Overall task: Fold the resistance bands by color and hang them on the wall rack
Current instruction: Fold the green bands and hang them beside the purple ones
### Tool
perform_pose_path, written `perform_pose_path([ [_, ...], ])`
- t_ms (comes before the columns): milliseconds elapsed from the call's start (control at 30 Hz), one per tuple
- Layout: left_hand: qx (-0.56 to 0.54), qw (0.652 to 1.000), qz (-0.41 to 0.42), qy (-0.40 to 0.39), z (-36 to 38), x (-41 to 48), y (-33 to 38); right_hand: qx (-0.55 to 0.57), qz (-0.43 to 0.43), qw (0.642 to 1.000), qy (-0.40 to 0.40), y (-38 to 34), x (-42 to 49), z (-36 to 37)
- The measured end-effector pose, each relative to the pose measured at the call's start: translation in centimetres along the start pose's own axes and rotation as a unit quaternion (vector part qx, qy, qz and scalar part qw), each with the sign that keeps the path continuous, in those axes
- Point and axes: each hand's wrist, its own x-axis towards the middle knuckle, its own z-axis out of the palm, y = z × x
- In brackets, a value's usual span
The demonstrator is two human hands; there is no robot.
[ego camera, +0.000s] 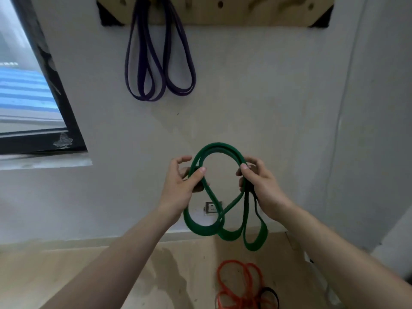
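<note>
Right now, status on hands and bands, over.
Left hand, right hand: both grip the green band, half-folded, loops hanging. Purple bands already on wall rack. Orange bands, black band on floor. Path to rack clear.

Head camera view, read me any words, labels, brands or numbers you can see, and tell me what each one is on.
None can be read.
Green resistance band, gripped by left hand and right hand: no print visible.
Purple resistance bands on the wooden wall rack: no print visible.
Orange resistance bands on the floor: no print visible.
Wall socket: any marking too small and blurred to read.
</note>
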Motion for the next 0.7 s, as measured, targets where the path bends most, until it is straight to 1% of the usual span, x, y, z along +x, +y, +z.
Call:
perform_pose_path([
  [133,-0.001,0.998,0.055,0.033,1.7,1.3,2.6,-0.023,-0.027,0.999,0.016,-3.4,1.3,0.4],
  [267,0.009,0.994,0.108,0.032,2.7,4.2,7.6,-0.04,-0.083,0.995,0.035,-8.4,3.8,0.2],
  [467,0.015,0.983,0.183,0.024,4.1,8.3,15.5,-0.096,-0.162,0.98,0.068,-15.8,7.4,0.7],
  [700,0.017,0.971,0.237,0.03,6.1,11.9,21.3,-0.064,-0.208,0.972,0.093,-21.1,10.6,1.1],
])
